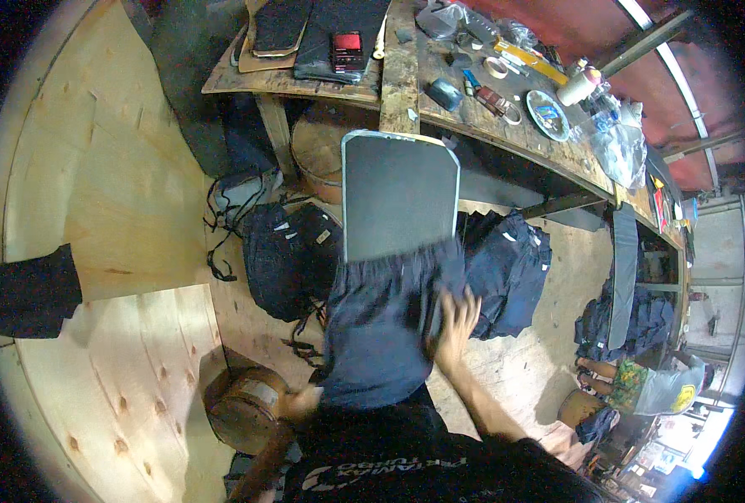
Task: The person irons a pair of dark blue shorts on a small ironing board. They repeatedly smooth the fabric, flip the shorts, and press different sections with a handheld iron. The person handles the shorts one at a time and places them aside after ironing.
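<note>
While garment (pixel 379 331) partly sheathes board (pixel 400 193) | right fingers (pixel 449 312) spread against garment | left fingers (pixel 307 400): cannot tell

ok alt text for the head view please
A dark garment with a gathered edge covers the lower end of a grey board, the right hand at its side, the blurred left hand near its lower corner. Dark clothes lie piled on both sides, by a cluttered workbench.

Worn wooden workbench (pixel 400 88) beside red wall (pixel 586 33); pale plywood panels (pixel 121 193) left; stained floor (pixel 515 360); bright light (pixel 709 444) lower right.
</note>
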Demonstrator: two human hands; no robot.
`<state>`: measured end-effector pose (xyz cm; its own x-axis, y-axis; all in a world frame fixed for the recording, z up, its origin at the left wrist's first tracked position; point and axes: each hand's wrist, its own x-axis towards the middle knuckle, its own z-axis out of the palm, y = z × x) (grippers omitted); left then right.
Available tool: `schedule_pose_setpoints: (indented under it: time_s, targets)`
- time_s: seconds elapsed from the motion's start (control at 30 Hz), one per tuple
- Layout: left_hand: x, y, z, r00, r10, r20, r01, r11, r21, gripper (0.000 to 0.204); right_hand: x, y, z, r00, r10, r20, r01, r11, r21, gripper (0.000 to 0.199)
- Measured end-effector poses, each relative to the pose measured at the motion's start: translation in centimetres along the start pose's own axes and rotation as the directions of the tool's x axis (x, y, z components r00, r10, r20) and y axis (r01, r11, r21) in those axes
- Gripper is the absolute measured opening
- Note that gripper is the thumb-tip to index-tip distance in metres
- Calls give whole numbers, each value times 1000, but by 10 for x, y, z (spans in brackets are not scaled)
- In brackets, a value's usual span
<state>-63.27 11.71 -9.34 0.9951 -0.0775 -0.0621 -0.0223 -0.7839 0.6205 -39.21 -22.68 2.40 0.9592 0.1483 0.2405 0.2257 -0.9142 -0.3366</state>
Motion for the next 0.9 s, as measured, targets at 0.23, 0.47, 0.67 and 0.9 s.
schedule_pose_setpoints:
  time_s: [0.23, 0.47, 0.67, 0.9]
  targets:
    - [134, -52, -109, 921, -319, -223, 323, 946, -19, 53, -11, -126, 36, 961, -35, 275, -11, 987, 162, 115]
    - [346, 136, -88, 858, 350, 375, -474, 821, 319, 105, 98, -16, -6, 911, 411, -15, -281, 647, 709, 55]
    - [534, 139, -56, 783, 593, 188, -621, 726, 297, 113, 80, -37, 3, 998, -59, 4, 52, 908, 416, 85]
    - [602, 157, -57, 706, 699, 114, -702, 669, 244, 103, 99, -64, 33, 713, -523, 467, 74, 719, 692, 94]
